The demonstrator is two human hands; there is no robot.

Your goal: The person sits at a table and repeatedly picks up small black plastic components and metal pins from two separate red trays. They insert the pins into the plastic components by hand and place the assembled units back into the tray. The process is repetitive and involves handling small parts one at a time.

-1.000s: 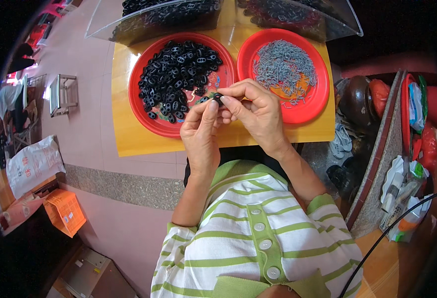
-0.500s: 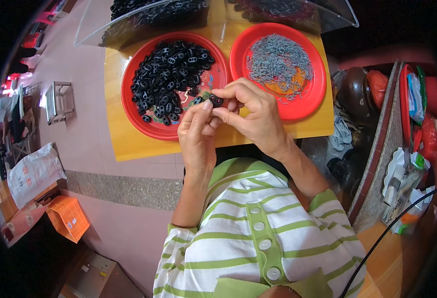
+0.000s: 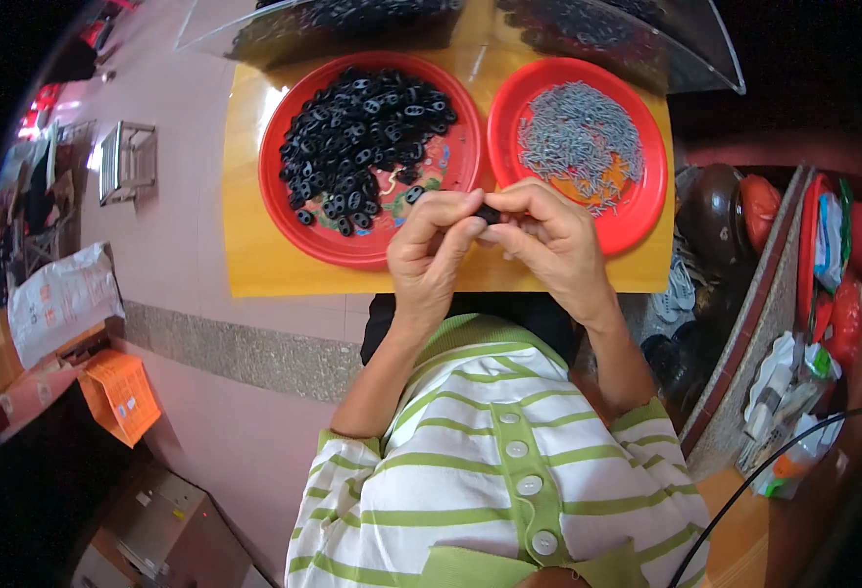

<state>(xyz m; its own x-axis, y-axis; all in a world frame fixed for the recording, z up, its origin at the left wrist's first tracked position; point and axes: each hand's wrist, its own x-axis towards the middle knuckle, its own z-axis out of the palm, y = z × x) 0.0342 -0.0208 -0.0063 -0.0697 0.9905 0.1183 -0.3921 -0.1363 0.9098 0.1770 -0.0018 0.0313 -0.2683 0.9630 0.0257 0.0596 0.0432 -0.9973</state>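
While both hands are closing in together over the near edge of the yellow board (image 3: 254,265), we are pinching one small black piece (image 3: 489,213) between the fingertips of our left hand (image 3: 429,257) & right hand (image 3: 552,247). Vs. a sec ago the hands are sitting a bit lower & more centred, w/ the piece now mostly hidden by the thumbs, so we are judging the fitting step as under way, not finished. It is looking dark, chunky & oval, only a sliver showing. Behind, the left red plate (image 3: 298,230) is holding a heap of black links (image 3: 362,132); the right red plate (image 3: 646,211) is holding grey metal pins (image 3: 578,137).
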